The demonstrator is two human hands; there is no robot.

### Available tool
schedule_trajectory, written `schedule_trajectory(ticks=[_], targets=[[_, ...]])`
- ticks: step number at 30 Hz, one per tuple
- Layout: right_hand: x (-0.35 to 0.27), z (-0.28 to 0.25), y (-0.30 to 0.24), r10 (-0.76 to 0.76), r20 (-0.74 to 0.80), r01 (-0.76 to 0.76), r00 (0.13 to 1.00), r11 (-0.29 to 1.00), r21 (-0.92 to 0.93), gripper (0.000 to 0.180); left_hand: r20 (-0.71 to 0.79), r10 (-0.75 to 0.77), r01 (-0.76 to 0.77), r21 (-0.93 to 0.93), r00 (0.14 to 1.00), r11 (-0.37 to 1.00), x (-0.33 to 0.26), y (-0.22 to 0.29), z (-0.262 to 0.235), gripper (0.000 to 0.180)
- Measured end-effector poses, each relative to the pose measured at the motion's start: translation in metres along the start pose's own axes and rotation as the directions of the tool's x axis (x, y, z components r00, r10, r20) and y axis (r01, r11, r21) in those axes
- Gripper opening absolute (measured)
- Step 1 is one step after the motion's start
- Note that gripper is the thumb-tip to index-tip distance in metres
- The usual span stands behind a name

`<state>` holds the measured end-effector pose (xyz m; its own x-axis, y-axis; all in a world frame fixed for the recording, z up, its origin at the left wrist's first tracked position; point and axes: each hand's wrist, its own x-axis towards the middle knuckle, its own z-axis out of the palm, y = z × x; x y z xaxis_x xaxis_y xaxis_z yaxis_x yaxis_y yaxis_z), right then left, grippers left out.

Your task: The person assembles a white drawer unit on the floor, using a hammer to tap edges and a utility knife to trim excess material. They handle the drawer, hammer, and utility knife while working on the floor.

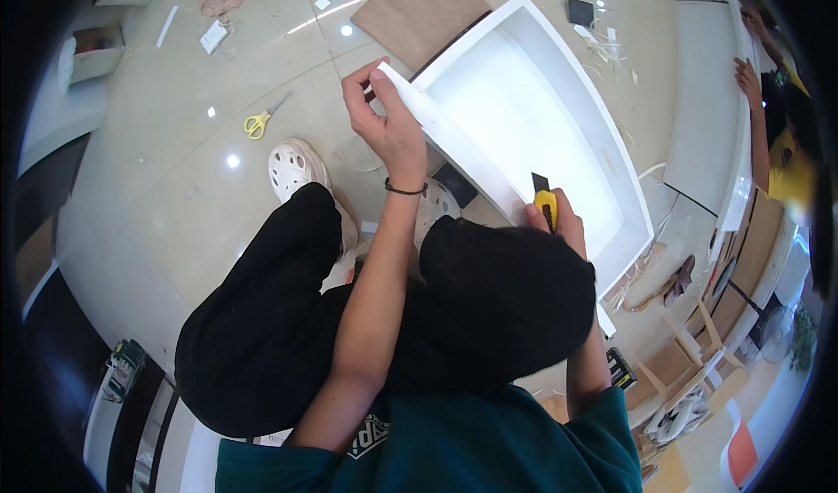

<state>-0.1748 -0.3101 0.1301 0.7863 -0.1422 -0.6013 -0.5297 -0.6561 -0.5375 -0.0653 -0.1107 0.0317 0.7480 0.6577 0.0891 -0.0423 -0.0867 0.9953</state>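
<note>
My left hand (388, 126) is closed around the far left end of a long white strip (463, 157), thumb on top and fingers curled at its edge. This strip runs slantwise along the near side of a shallow white box (532, 91) with raised walls, lying on the floor in front of me. In my right hand (569, 224) is a yellow utility knife (546, 206), its dark blade out and pointing away from me. The knife hand rests by the strip and the box's near wall. My right knee hides part of the right forearm and the strip.
Yellow-handled scissors (257, 125) lie on the tiled floor to the left. A brown sheet (421, 13) sits beyond the box. Off to the right, another person's hand (748, 82) touches a large white panel (703, 100). Wooden chairs (676, 371) stand at the lower right.
</note>
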Motion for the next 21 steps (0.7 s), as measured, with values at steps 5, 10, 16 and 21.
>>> schedule_trajectory(ticks=[5,10,16,21], targets=[[-0.009,0.012,0.002,-0.127,-0.118,0.115,0.985,0.988,-0.101,0.036,0.088,-0.02,0.029,-0.106,0.996,0.994,0.002,0.003,-0.014,0.025],[-0.013,0.012,-0.004,-0.187,-0.142,0.168,0.972,0.976,-0.135,0.032,-0.009,0.082,-0.082,-0.052,0.997,0.995,-0.013,0.0,-0.032,0.029],[-0.008,0.01,-0.049,-0.294,-0.003,0.287,0.956,0.935,-0.21,0.027,0.235,0.213,-0.245,0.116,0.948,0.963,-0.049,-0.004,-0.042,0.021],[0.005,0.023,-0.083,-0.552,0.054,0.471,0.832,0.653,-0.593,0.024,0.263,0.077,-0.094,0.054,0.962,0.994,-0.064,-0.005,-0.035,0.016]])
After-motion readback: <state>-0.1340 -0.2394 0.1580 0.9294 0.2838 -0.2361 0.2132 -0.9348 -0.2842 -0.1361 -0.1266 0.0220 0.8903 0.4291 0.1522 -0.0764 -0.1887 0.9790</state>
